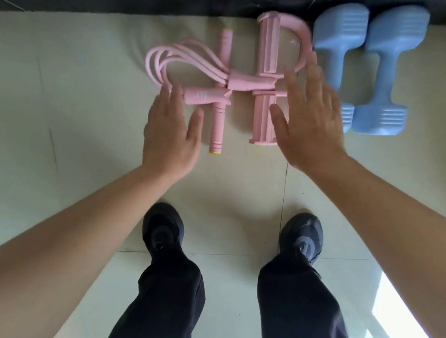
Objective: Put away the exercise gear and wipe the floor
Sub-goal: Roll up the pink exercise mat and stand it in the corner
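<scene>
Floor (55, 109): pedal puller (238, 82) between hands.

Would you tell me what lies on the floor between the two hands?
In the head view, the pink pedal resistance band lies between the left hand and right hand, with its handle bar and foot pedals.

A pink pedal puller (227, 81), its tubes looped leftward, lies flat on the floor (53, 120) by the wall. Just right, two blue dumbbells (366, 68) lie side by side, touching.
</scene>
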A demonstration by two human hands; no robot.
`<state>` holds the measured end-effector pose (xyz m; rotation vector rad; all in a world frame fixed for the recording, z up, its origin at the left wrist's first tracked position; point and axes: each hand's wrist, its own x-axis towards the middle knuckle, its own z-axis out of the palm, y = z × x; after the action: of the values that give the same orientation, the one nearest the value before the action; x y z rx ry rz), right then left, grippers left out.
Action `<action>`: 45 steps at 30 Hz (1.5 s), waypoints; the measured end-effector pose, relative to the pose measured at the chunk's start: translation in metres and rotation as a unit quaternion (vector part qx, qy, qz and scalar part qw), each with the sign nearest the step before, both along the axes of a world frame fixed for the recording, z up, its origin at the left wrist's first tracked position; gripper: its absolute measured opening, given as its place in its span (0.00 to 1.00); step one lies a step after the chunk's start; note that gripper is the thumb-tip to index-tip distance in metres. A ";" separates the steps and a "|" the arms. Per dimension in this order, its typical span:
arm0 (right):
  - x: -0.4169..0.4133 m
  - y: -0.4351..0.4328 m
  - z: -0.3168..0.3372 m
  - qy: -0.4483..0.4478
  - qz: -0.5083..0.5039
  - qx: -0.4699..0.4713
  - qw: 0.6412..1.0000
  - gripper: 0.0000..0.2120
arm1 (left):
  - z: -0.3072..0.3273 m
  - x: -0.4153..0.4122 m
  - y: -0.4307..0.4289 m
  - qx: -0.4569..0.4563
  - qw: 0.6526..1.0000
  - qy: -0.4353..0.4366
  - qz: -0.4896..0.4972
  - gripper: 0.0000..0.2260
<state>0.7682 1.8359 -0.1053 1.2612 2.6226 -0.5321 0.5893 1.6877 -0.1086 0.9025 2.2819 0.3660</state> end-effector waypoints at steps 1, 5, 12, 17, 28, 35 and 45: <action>0.001 0.002 0.021 0.007 -0.001 0.010 1.000 0.29 | 0.024 0.002 -0.002 0.016 0.996 0.065 -0.066 0.28; -0.012 0.016 0.124 0.027 0.001 0.040 0.999 0.30 | 0.134 -0.011 0.017 0.037 0.971 0.191 -0.139 0.30; -0.065 0.033 0.395 0.136 0.032 0.131 0.981 0.33 | 0.410 -0.049 0.056 0.099 0.941 0.292 -0.141 0.32; -0.084 0.026 0.598 0.220 0.030 0.216 0.951 0.32 | 0.623 -0.073 0.035 0.150 0.915 0.362 -0.101 0.31; -0.158 -0.027 0.895 0.435 0.204 0.337 0.810 0.30 | 0.927 -0.088 -0.113 0.211 0.787 0.572 0.094 0.30; -0.185 -0.131 0.924 0.479 0.363 0.247 0.760 0.31 | 0.933 0.003 -0.266 0.106 0.736 0.612 0.268 0.29; -0.146 -0.408 0.959 0.507 0.540 0.147 0.656 0.30 | 0.991 0.143 -0.515 -0.043 0.656 0.635 0.406 0.29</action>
<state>0.6223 1.4279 0.8534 -1.1382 3.6381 -0.6327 0.7325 1.1727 0.8828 -0.2233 3.9171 -0.1383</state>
